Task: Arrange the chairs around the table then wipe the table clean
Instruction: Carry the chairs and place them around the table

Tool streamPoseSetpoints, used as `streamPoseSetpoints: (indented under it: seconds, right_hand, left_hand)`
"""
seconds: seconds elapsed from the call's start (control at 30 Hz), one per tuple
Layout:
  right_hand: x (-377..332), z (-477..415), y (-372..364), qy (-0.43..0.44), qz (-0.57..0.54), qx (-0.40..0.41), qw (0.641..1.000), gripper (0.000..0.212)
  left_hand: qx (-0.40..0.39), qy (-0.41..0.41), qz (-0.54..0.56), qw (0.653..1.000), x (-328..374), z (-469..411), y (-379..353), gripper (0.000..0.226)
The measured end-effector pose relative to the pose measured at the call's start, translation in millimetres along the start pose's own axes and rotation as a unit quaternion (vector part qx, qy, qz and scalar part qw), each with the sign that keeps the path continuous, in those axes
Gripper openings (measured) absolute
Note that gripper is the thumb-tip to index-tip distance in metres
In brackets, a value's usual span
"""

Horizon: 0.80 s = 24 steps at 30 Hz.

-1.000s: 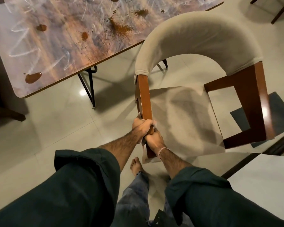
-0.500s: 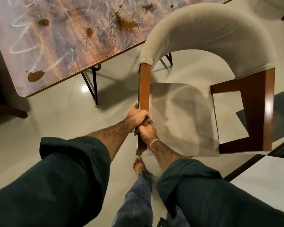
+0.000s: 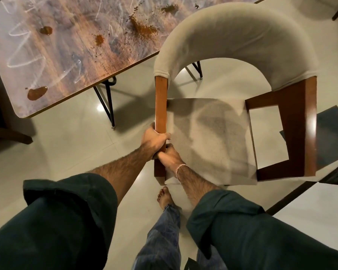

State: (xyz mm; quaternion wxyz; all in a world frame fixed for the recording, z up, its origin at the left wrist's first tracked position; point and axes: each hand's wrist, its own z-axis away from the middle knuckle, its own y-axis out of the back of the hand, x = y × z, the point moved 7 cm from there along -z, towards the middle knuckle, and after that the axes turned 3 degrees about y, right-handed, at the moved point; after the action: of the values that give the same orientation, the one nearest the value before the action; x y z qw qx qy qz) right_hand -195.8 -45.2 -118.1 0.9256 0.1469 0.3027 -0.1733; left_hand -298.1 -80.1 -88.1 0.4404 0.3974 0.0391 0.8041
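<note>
A chair point(image 3: 219, 137) with a curved beige padded back, beige seat and brown wooden arms stands at centre right, its back toward the table. My left hand point(image 3: 153, 140) grips the chair's left wooden arm. My right hand point(image 3: 169, 157) grips the same arm just below it. The wooden table point(image 3: 66, 61) fills the upper left; brown liquid spots, brown powder and white smears cover its top. The chair's back overlaps the table's near right edge in view.
Black hairpin table legs point(image 3: 108, 103) stand on the pale tiled floor left of the chair. A dark mat point(image 3: 332, 137) lies at the right behind the chair. A white surface point(image 3: 316, 207) sits at lower right. My bare foot point(image 3: 165, 197) is under the chair's front corner.
The chair has shifted up and toward the table, its back now overlapping the table edge. Both hands kept their grip on the left arm and moved with it.
</note>
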Motion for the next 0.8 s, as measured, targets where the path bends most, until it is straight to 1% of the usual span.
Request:
streamPoseSetpoints:
  seconds: [0.03,0.07,0.1,0.13,0.2,0.23,0.3,0.37,0.43,0.5,0.57,0.67,0.7,0.77,0.8]
  right_hand:
    - [0.3,3.1,6.6,0.009,-0.016,-0.015,1.000,0.057]
    - [2.0,5.7,15.0,0.016,-0.033,-0.025,0.999,0.060]
    - [3.8,9.3,26.2,0.023,-0.050,-0.029,0.998,0.060]
    - [6.6,12.2,38.3,0.029,-0.063,-0.026,0.997,0.061]
    - [16.7,18.2,74.7,0.041,-0.074,0.012,0.996,0.060]
    - [23.9,21.3,96.5,0.049,-0.072,0.043,0.995,0.057]
    - [38.2,30.1,143.1,0.062,-0.074,0.111,0.989,0.046]
    - [55.8,42.4,198.6,0.075,-0.088,0.185,0.976,0.033]
    - [70.1,56.8,253.1,0.092,-0.085,0.240,0.963,0.027]
    - [78.4,73.3,303.3,0.100,-0.066,0.291,0.949,0.021]
    - [85.5,88.9,351.6,0.115,-0.053,0.346,0.929,0.014]
    - [91.1,106.1,409.9,0.141,-0.008,0.424,0.895,0.007]
    - [93.2,110.0,427.6,0.149,0.003,0.450,0.880,0.008]
    - [101.4,108.5,458.4,0.139,0.008,0.491,0.860,0.011]
    - [106.1,104.6,469.3,0.120,0.000,0.496,0.860,0.013]
  left_hand:
    - [0.067,-0.043,-0.067,0.995,7.6,3.7,3.9,0.061]
    - [0.133,-0.083,-0.124,0.980,16.3,10.1,4.9,0.071]
    - [0.188,-0.115,-0.156,0.963,26.2,19.9,3.5,0.078]
    - [0.229,-0.137,-0.164,0.950,33.2,29.3,0.1,0.080]
    - [0.265,-0.173,-0.173,0.933,49.2,51.3,-18.5,0.077]
    - [0.264,-0.191,-0.185,0.927,54.5,58.1,-34.0,0.074]
    - [0.229,-0.218,-0.217,0.924,63.0,68.5,-69.4,0.066]
    - [0.162,-0.213,-0.225,0.937,66.7,71.9,-116.1,0.054]
    - [0.086,-0.170,-0.188,0.963,66.0,75.5,-168.0,0.040]
    - [0.027,-0.114,-0.120,0.986,66.0,81.6,-217.9,0.028]
    - [-0.028,-0.063,-0.065,0.995,72.7,92.7,-268.3,0.021]
    - [-0.114,-0.004,-0.002,0.993,87.7,109.0,-337.6,0.021]
    - [-0.139,0.018,0.016,0.990,92.8,113.6,-358.8,0.023]
    - [-0.174,0.053,0.049,0.982,102.8,118.2,-395.1,0.024]
    - [-0.187,0.070,0.068,0.977,106.1,117.8,-409.6,0.027]
